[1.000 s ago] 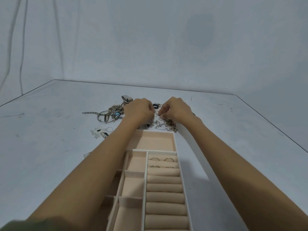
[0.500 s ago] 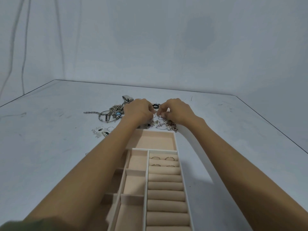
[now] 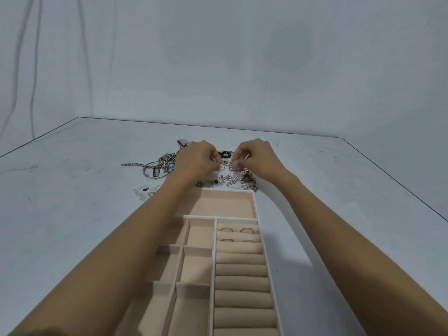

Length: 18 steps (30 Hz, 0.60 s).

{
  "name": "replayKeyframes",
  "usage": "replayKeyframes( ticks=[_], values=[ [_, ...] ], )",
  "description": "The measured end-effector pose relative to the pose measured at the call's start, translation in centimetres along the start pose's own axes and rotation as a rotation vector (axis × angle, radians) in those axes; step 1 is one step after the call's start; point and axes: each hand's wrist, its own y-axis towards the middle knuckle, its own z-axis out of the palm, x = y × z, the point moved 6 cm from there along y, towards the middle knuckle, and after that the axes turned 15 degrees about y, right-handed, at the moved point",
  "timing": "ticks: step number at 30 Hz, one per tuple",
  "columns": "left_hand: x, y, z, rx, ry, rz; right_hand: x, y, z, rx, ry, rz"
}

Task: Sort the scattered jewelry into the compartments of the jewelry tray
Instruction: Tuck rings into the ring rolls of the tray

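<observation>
A beige velvet jewelry tray (image 3: 257, 209) with a white frame lies in front of me, with several rings (image 3: 236, 230) set in its top ring rolls. Beyond its far end a tangled jewelry pile (image 3: 238, 180) lies on the table. My left hand (image 3: 197, 161) and my right hand (image 3: 257, 158) hover over that pile, fingers curled, both pinching a thin ring-like wire piece (image 3: 225, 164) between them. What exactly each fingertip holds is too small to make out.
A silver bangle with chains and blue beads (image 3: 157, 167) lies left of my left hand. Small earrings (image 3: 144, 192) are scattered nearer the left. A dark piece (image 3: 224, 154) sits behind my hands. The table's edges run behind and to the right.
My hands have stayed over the pile, with only slight finger movement. The view has shifted a little; the jewelry has not visibly moved.
</observation>
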Motion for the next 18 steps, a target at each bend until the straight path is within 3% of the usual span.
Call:
replayKeyframes(
  ticks=[6, 18],
  values=[
    [1.0, -0.8, -1.2, -0.03, -0.099, 0.005, -1.2, -1.1, -1.4, -0.104, 0.214, 0.114],
    [2.2, -2.0, -1.0, -0.032, -0.095, -0.015, -1.2, -0.7, -0.8, -0.169, -0.133, 0.167]
  ],
)
